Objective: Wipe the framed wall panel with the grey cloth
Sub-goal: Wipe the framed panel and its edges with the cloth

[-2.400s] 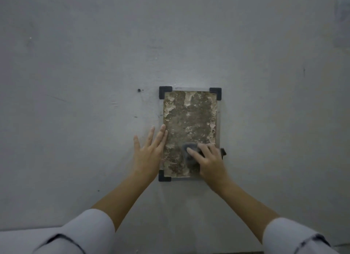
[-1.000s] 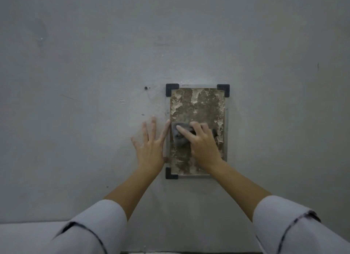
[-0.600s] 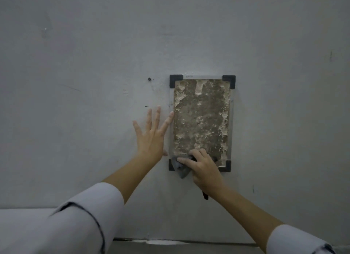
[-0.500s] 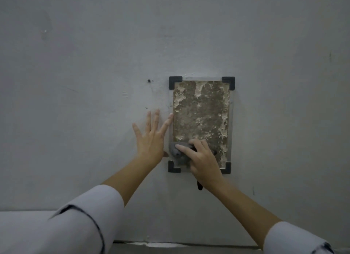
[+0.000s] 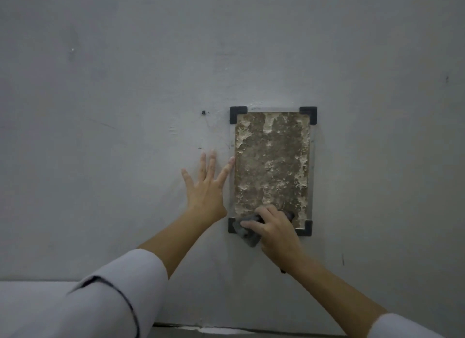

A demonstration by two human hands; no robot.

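Observation:
The framed wall panel is a tall brown, flaky rectangle with black corner brackets, fixed on a grey wall. My right hand presses the grey cloth against the panel's bottom left corner, and the cloth hangs a little below the frame. My left hand lies flat on the wall just left of the panel, fingers spread, the index fingertip touching the frame's left edge. The bottom middle of the panel is hidden by my right hand.
A small dark hole marks the wall left of the panel's top. The wall's base meets the floor along a line at the bottom. Both white sleeves fill the lower corners.
My right hand with the cloth has slid up and down the panel, from mid-height to the bottom, and now sits at the bottom left corner. My left hand has stayed flat on the wall.

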